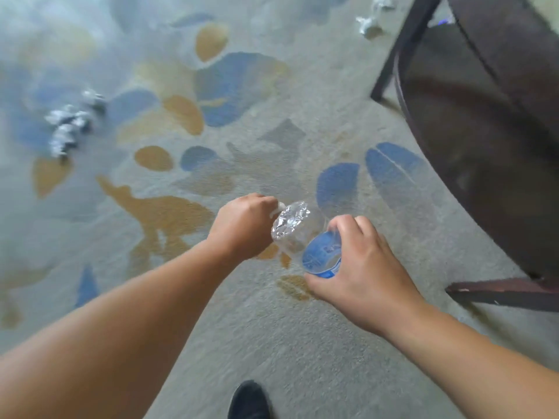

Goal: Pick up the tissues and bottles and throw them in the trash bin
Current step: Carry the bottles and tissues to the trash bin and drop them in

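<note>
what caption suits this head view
Left hand and right hand hold a clear bottle over patterned carpet; crumpled tissues lie beyond.

The water bottle (292, 225) is thin, clear plastic, crinkled and glossy, with a shiny blue film label (320, 255). The carpet (272, 328) is matt, short-piled cloth. The crumpled tissues (68, 125) look like soft white paper. The table leg (499, 293) is dark, dull-finished wood. The shoe (249, 400) is matt black.

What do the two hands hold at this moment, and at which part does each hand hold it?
Both hold one clear plastic bottle. The left hand grips its unlabelled end, seemingly the neck; the right hand grips the blue-labelled body.
</note>
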